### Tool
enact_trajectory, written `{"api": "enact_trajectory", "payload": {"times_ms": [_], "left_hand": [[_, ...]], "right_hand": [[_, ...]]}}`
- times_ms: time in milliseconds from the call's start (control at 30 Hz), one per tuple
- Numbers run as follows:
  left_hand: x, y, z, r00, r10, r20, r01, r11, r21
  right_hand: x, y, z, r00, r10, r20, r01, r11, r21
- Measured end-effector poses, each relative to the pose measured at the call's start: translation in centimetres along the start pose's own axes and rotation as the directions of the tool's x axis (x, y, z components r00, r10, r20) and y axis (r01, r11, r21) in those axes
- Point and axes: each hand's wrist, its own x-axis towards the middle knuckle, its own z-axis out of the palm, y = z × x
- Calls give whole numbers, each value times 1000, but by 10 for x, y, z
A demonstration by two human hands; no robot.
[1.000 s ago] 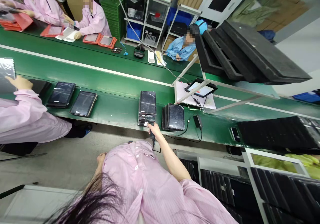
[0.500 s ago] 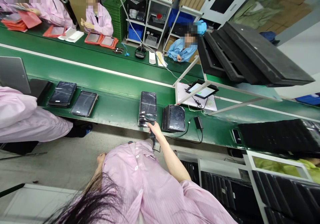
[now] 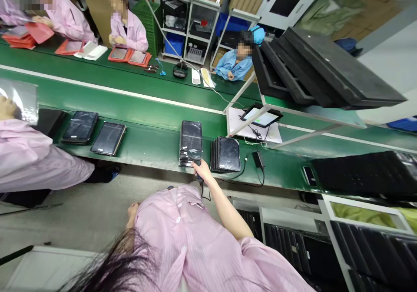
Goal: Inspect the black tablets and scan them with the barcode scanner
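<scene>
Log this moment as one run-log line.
right hand: grips handheld scanner at tablet stack | left hand: at side, touching nothing | second stack: beside, on green bench

A long green workbench (image 3: 137,90) crosses the room. Metal shelving (image 3: 202,18) stands at twelve o'clock. Grey floor (image 3: 81,214) lies at seven.

Green conveyor belt (image 3: 137,105) spanning the frame. At nine o'clock, two dark tablets (image 3: 94,133) lying flat beside a co-worker's pink sleeve (image 3: 35,161). At two o'clock, black foam trays (image 3: 322,70) (stacked, tilted). At eleven o'clock, red folders (image 3: 130,57).
</scene>
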Motion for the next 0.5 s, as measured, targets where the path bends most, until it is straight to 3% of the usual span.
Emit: {"api": "enact_trajectory", "payload": {"times_ms": [100, 233, 367, 500], "left_hand": [[3, 3, 4, 1000, 3, 4, -3, 998, 64], [8, 13, 8, 997, 70, 25, -74, 973, 218], [8, 31, 10, 980, 167, 110, -196, 915, 353], [-13, 62, 13, 971, 175, 164, -229, 882, 412]], "right_hand": [[0, 5, -23, 996, -84, 36, 87, 991, -100], [0, 21, -88, 956, -290, -52, 265, 924, -276], [-1, 56, -176, 901, -249, -355, 121, 930, -346], [9, 109, -251, 832, -50, -553, -127, 953, -276]]}}
